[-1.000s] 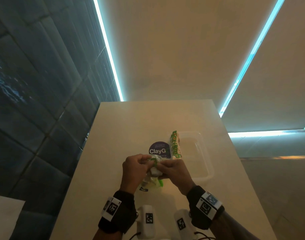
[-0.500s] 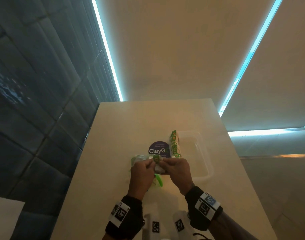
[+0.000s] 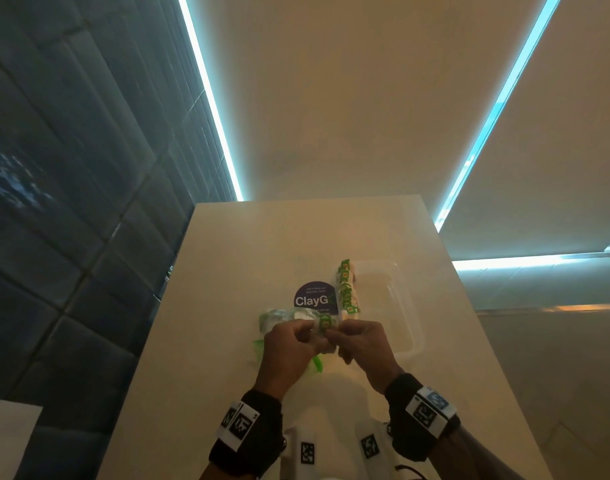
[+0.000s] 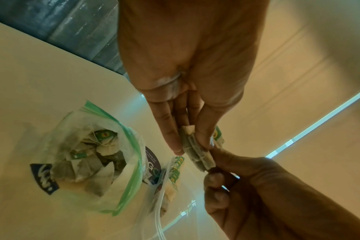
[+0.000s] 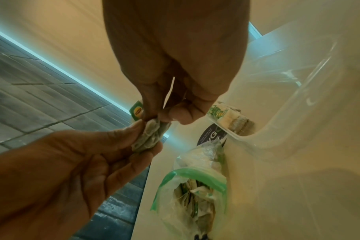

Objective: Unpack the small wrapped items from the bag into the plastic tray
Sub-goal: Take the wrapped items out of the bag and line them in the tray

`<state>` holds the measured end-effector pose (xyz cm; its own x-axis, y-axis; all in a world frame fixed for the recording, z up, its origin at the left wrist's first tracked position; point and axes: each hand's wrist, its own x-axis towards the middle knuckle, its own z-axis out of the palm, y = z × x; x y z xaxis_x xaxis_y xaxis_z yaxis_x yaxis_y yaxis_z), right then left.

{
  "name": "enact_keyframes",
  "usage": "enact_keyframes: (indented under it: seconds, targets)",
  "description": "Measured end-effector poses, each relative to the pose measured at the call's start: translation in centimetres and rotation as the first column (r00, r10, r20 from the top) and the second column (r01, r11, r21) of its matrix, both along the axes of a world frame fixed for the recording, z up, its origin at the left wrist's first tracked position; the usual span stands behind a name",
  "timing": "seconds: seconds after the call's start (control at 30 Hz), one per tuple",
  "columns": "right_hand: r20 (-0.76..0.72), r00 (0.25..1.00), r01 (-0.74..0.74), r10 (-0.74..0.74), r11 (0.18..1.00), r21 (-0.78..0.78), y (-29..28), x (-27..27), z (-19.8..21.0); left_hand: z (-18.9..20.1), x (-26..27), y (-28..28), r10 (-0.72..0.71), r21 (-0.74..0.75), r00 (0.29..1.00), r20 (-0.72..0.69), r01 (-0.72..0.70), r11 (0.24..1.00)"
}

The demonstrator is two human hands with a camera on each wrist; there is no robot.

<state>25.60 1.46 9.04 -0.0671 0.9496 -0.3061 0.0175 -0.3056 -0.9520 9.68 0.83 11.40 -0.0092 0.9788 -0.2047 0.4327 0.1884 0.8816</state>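
Both hands hold a small stack of wrapped tea bags (image 4: 197, 152) just above the table. My left hand (image 4: 192, 146) pinches one end of the stack (image 5: 150, 136) between thumb and fingers, and my right hand (image 5: 162, 116) pinches the other end. Below the left hand (image 3: 293, 344) lies the open zip bag (image 4: 88, 155) with a green seal, holding several more tea bags. The clear plastic tray (image 3: 397, 299) sits beyond and to the right of the right hand (image 3: 359, 344). A row of tea bags (image 3: 346, 289) with green tags stands along its left wall.
A round purple sticker (image 3: 314, 299) lies on the pale table (image 3: 262, 244) between bag and tray. The table's left edge borders a dark tiled wall (image 3: 71, 202). Two white devices with markers (image 3: 308, 452) rest near the table's front edge, between my wrists.
Both hands have moved slightly away from me, still holding the stack. The left hand no longer covers the bag, whose top now shows beyond it.
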Motion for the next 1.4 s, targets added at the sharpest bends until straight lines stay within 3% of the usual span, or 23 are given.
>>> enact_keyframes:
  seconds: [0.23,0.33,0.43,0.57,0.8,1.1,1.3,1.4]
  targets:
    - [0.239,0.949,0.199,-0.206,0.979,0.054,4.1,6.6,-0.1,-1.9,-2.7,-0.6,0.073,-0.114,0.996,-0.049,-0.078,0.990]
    - [0.435,0.893,0.135,-0.113,0.991,-0.018,5.6,8.0,-2.1,-2.8,-4.0,-1.1,0.108,-0.171,0.993,-0.049,-0.115,0.979]
    - [0.527,0.847,0.030,0.072,0.983,-0.183,6.4,7.4,-4.6,-3.3,-4.6,-1.4,0.114,-0.203,0.991,-0.063,-0.125,0.971]
    - [0.535,0.829,-0.031,0.166,0.967,-0.251,7.5,6.0,-6.5,-3.7,-5.1,-1.8,0.121,-0.240,0.992,-0.036,-0.126,0.962]
    - [0.549,0.824,0.019,0.141,0.961,-0.276,9.0,4.5,-8.8,-4.4,-6.1,-2.0,0.138,-0.294,0.990,-0.042,-0.144,0.945]
    - [0.700,0.696,0.064,0.163,0.956,-0.286,9.0,4.5,-10.8,-4.7,-6.0,-1.8,0.142,-0.315,0.989,-0.034,-0.145,0.938]
    - [0.664,0.730,0.070,0.161,0.949,-0.306,8.7,4.1,-10.7,-4.9,-6.3,-2.0,0.144,-0.317,0.989,-0.039,-0.149,0.937]
    - [0.682,0.708,0.051,0.186,0.949,-0.312,8.4,3.8,-10.6,-5.0,-6.4,-2.1,0.147,-0.320,0.988,-0.038,-0.152,0.935]
